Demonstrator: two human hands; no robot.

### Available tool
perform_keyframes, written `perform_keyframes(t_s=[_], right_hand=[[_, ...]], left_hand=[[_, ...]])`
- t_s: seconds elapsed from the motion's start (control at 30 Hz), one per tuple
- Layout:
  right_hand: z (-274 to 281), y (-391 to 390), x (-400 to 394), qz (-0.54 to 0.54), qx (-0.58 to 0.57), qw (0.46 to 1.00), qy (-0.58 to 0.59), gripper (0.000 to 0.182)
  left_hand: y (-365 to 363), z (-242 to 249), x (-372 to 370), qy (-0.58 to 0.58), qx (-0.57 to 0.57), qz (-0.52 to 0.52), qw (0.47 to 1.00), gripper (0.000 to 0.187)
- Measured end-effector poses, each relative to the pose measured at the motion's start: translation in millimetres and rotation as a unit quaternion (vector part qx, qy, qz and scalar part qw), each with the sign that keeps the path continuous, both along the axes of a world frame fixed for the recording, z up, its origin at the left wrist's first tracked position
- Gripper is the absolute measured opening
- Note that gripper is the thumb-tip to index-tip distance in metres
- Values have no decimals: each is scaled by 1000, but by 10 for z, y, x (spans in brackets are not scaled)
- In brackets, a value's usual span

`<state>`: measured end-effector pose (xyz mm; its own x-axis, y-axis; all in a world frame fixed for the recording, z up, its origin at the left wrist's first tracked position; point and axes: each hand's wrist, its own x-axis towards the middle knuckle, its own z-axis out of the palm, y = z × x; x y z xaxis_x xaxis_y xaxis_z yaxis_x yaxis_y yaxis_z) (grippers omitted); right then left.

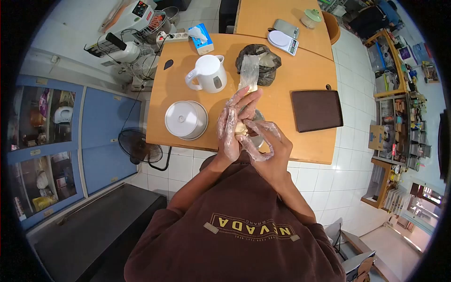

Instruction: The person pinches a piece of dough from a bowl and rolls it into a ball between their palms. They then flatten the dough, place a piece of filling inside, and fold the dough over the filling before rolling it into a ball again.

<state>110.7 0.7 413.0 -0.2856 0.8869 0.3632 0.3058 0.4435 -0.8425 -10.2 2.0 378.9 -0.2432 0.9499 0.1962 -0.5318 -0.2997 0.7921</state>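
Both my hands wear thin clear plastic gloves and meet above the near edge of the wooden table (pixel 300 70). My left hand (pixel 231 123) has its fingers stretched up over a pale lump of dough (pixel 241 128). My right hand (pixel 267 141) curls around the same dough from the right and below. A metal bowl (pixel 257 141) is mostly hidden beneath the hands. Just beyond the fingertips a clear plastic bag (pixel 250 70) stands against a dark bag (pixel 268 61).
On the table are a white electric kettle (pixel 207 74), a round lidded pot (pixel 185 120), a dark brown board (pixel 316 110), a digital scale (pixel 283 42) and a tissue box (pixel 201 38). A floor fan (pixel 136 145) stands left of the table; shelves line the right wall.
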Motion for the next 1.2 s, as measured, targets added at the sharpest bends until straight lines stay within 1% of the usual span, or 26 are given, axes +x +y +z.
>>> perform_keyframes(t_s=[0.07, 0.13, 0.33, 0.43, 0.47, 0.57, 0.63, 0.73, 0.77, 0.87, 0.97, 1.07, 1.2], right_hand=[[53, -26, -10, 4, -27, 1000, 3, 34], [90, -42, -11, 12, -62, 998, 11, 34], [46, -77, -9, 0, 21, 1000, 1, 31], [35, -128, -8, -6, 40, 999, 17, 30], [26, -133, 4, -3, 58, 998, 12, 32], [2, -139, 72, 5, 102, 995, -1, 38], [-3, -123, 92, 7, 122, 993, -6, 39], [35, -81, 36, -6, 96, 994, 45, 37], [70, -74, 31, -2, 82, 996, 38, 37], [181, -42, 31, 12, 42, 999, 20, 36], [195, -51, 56, 23, 23, 999, 12, 33], [174, -74, 64, 23, 37, 999, 15, 29], [149, -88, 62, 24, 45, 998, 36, 30]], left_hand=[[-12, 20, 11, 46, 24, 34, 998, 67], [-34, 80, 10, 37, 24, 35, 998, 68], [-46, 131, 10, 38, 20, 33, 999, 69], [-65, 152, 5, 36, 13, 24, 999, 68], [-68, 153, 1, 37, 11, 19, 999, 68], [-65, 167, 43, -54, -40, -27, 997, 65], [-71, 131, 58, -80, -24, -51, 995, 62], [-68, 173, 79, -109, -19, -62, 992, 59], [-67, 191, 85, -118, -21, -62, 991, 58], [-50, 143, 35, -51, 24, -60, 997, 56], [-55, 153, 26, -37, 66, -70, 995, 55], [-81, 195, 14, -23, 32, -60, 997, 56], [-72, 211, 16, -6, 31, -51, 998, 55]])
